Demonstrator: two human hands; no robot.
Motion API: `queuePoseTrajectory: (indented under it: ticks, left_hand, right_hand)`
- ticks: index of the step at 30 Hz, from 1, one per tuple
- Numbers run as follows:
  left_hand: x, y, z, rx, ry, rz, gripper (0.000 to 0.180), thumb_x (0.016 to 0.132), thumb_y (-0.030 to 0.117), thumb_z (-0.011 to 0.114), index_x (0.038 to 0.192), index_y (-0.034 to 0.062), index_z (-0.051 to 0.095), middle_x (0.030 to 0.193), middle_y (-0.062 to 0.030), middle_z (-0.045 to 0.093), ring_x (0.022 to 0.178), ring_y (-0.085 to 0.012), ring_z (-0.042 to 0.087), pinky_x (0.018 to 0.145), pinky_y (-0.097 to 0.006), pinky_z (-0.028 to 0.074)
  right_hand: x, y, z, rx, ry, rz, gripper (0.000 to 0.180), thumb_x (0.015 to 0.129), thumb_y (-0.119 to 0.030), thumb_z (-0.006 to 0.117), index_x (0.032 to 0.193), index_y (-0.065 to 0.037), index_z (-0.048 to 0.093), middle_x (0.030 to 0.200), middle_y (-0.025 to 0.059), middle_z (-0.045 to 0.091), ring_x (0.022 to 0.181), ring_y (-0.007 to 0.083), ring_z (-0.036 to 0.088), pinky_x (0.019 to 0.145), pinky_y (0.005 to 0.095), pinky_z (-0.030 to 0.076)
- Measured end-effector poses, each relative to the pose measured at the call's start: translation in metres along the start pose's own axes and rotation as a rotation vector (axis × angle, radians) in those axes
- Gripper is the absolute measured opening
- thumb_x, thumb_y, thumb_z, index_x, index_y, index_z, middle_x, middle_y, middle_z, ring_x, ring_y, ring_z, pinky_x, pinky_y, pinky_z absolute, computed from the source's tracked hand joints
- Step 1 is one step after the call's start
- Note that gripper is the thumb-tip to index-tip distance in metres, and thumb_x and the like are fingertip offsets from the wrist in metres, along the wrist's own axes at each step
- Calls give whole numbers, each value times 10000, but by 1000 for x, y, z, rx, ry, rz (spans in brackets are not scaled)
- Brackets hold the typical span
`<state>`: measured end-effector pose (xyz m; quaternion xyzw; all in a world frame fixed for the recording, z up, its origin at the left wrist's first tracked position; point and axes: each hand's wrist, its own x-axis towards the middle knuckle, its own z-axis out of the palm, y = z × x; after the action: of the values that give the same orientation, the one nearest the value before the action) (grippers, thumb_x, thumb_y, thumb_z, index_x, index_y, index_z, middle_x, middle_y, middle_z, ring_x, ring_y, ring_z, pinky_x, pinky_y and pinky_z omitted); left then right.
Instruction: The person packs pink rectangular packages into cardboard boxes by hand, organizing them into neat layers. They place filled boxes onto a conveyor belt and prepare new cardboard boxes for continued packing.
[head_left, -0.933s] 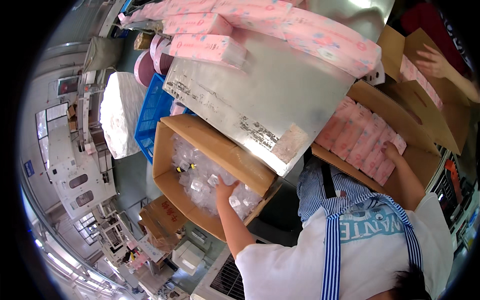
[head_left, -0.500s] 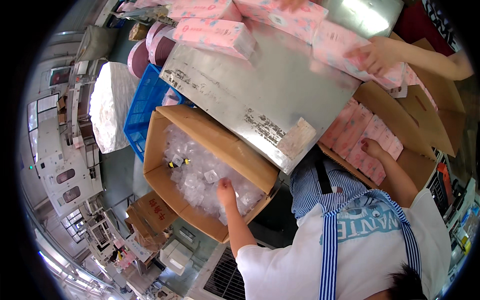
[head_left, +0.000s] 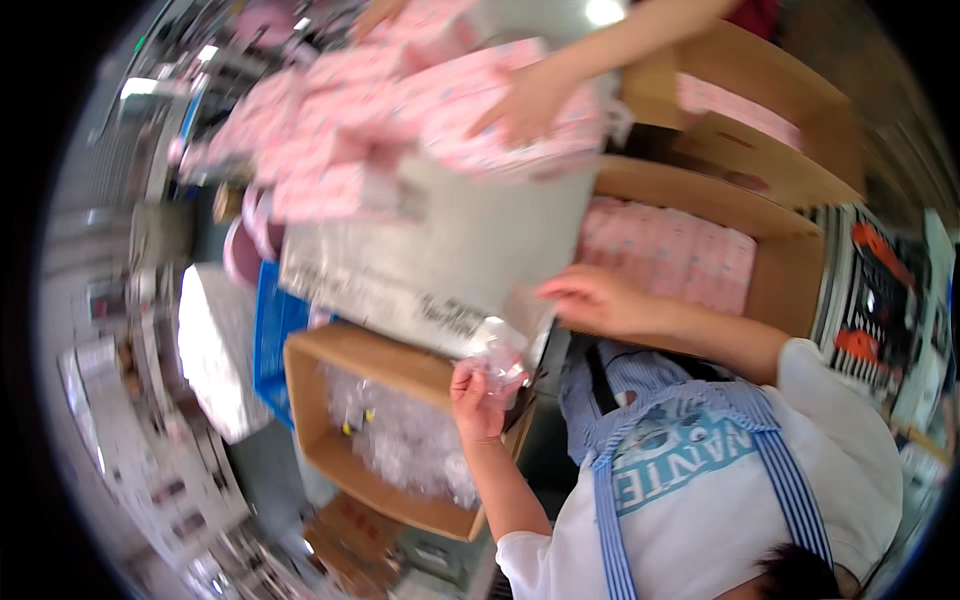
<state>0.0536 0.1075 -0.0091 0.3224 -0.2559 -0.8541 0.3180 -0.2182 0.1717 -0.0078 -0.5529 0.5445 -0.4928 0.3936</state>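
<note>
My left hand [head_left: 478, 402] grips a crumpled clear plastic bag [head_left: 496, 352], raised beside the metal table's near corner. It is above an open cardboard box [head_left: 395, 358] of many similar clear plastic pieces [head_left: 408, 432]. Palm down, my right hand [head_left: 597, 298] reaches toward the bag with its fingers stretched out and nothing visible in them; it is slightly blurred. Right of it stands a cardboard box [head_left: 790, 262] packed with pink packs [head_left: 668, 250] in rows. Across the metal table [head_left: 455, 235], a co-worker's hand [head_left: 530, 103] rests on pink packs [head_left: 440, 100].
A second open carton [head_left: 835, 120] with pink packs stands at the far right. Left of the table are a blue plastic crate [head_left: 270, 350] and a large white wrapped bundle [head_left: 215, 350]. Another co-worker's hand [head_left: 378, 15] is over the packs at the top.
My left hand has risen out of the box of clear plastic with a bag in it. My right hand has left the packed pink carton and moved left. The view has shifted; the co-worker's packs moved left.
</note>
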Motion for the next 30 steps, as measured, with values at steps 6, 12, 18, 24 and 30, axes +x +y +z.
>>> queuePoseTrajectory:
  ticks: [6, 12, 18, 24, 30]
  left_hand:
    - [61, -68, 103, 346, 91, -240, 188, 891, 191, 598, 1016, 51, 611, 983, -80, 639, 868, -217, 635, 691, -432, 568]
    - [73, -117, 148, 710, 30, -302, 225, 854, 247, 674, 910, 36, 620, 795, -15, 628, 641, -82, 553, 529, -211, 460]
    - [69, -130, 155, 617, -6, -405, 178, 851, 217, 670, 871, 46, 623, 823, -33, 637, 695, -119, 595, 578, -278, 517]
    - [62, -122, 144, 405, 85, -369, 289, 857, 265, 644, 1062, 69, 588, 1002, -72, 617, 934, -237, 593, 748, -488, 530]
    - [57, -119, 143, 584, 143, -196, 215, 884, 195, 620, 1000, 15, 642, 966, -56, 633, 895, -159, 593, 766, -328, 507]
  right_hand:
    - [-34, -4, -37, 62, 312, 281, 196, 866, -68, 574, 1061, -57, 594, 895, 62, 629, 794, 107, 568, 720, 270, 481]
    - [-97, 1, -84, -1, 372, 368, 146, 831, -88, 601, 971, -49, 614, 895, 83, 642, 805, 164, 599, 700, 293, 477]
    - [-127, 65, -110, -360, 394, 564, 160, 811, -196, 618, 891, -59, 644, 874, 109, 639, 838, 250, 611, 725, 360, 470]
    - [-199, 174, -52, -714, -343, 785, 201, 828, -211, 570, 942, -80, 672, 1013, 158, 635, 929, 309, 611, 815, 461, 445]
    - [-162, 137, -84, -367, -275, 733, 272, 856, -251, 577, 1037, -61, 647, 1095, 135, 622, 978, 289, 608, 855, 368, 451]
